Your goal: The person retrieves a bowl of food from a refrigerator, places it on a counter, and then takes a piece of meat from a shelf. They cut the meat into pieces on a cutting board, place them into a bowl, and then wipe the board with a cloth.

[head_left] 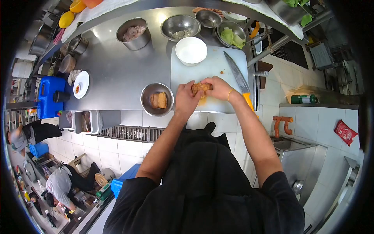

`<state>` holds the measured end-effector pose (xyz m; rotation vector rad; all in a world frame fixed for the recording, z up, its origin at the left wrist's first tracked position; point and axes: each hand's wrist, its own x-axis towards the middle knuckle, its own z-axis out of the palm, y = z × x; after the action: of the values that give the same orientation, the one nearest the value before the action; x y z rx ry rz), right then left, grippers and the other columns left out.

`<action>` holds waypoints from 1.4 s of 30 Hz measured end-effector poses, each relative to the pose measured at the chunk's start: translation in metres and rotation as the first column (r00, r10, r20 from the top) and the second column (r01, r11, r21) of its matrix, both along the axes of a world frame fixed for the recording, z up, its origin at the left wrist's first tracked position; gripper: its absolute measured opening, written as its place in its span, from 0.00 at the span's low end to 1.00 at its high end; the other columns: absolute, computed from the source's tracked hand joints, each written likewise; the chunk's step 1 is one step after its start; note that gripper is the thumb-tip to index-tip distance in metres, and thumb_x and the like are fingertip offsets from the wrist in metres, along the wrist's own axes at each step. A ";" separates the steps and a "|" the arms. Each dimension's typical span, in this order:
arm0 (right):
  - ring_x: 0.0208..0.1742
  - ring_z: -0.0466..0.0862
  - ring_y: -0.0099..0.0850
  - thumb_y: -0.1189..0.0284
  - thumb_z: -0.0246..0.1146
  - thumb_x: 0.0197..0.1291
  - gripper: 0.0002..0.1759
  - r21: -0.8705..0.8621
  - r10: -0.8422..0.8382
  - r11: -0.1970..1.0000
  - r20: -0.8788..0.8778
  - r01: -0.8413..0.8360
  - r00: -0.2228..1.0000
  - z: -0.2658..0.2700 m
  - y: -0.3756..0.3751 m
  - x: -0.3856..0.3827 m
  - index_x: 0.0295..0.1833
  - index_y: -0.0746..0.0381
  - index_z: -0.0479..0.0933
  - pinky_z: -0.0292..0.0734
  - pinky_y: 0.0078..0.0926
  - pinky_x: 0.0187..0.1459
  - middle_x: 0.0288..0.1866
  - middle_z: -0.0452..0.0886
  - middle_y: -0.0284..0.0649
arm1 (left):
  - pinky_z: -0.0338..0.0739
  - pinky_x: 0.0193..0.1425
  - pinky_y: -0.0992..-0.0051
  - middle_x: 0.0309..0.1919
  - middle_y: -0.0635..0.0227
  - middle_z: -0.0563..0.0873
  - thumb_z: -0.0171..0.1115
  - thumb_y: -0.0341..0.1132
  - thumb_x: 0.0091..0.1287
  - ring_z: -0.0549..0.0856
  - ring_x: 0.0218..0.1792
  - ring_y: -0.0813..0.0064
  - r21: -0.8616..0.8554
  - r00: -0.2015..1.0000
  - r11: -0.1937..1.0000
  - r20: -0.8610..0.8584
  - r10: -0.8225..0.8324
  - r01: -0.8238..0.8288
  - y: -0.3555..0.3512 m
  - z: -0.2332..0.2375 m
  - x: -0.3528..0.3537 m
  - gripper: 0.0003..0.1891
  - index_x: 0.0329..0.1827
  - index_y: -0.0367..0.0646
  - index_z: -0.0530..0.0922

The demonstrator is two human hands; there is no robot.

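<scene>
Both my hands hold one piece of browned cooked meat (201, 88), which looks like pork belly, low over a white cutting board (214, 58). My left hand (184, 98) grips its left side, fingers and thumb curled round it. From the right, my right hand (221, 89) closes over the other end; a thin yellow band circles that wrist. To the right, a large knife (237, 74) with a yellow handle lies on the board. A white bowl (191, 50) stands at the board's back. Left of my hands, a steel bowl (145, 95) contains similar browned meat (159, 100).
Behind the board stand steel bowls, one with green leaves (233, 38). A steel pot (134, 42) with pale raw meat is at the back. Farther left are a white plate (81, 84) and a blue jug (48, 97). Two people (62, 181) work at lower left.
</scene>
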<state>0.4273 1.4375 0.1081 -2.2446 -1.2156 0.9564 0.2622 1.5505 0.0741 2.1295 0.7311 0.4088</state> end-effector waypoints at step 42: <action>0.58 0.83 0.54 0.59 0.57 0.74 0.21 0.077 -0.265 0.961 -0.010 0.265 0.964 -0.018 -0.016 -0.037 0.56 0.67 0.80 0.77 0.46 0.61 0.57 0.83 0.57 | 0.83 0.46 0.54 0.37 0.45 0.89 0.62 0.43 0.74 0.89 0.37 0.46 -0.130 0.993 0.991 -0.112 0.019 -0.033 0.003 -0.010 -0.014 0.18 0.43 0.32 0.84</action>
<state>0.3906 1.4214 0.0896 -2.2723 -0.9047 0.7911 0.2487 1.5535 0.0639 2.0326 0.8270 0.2503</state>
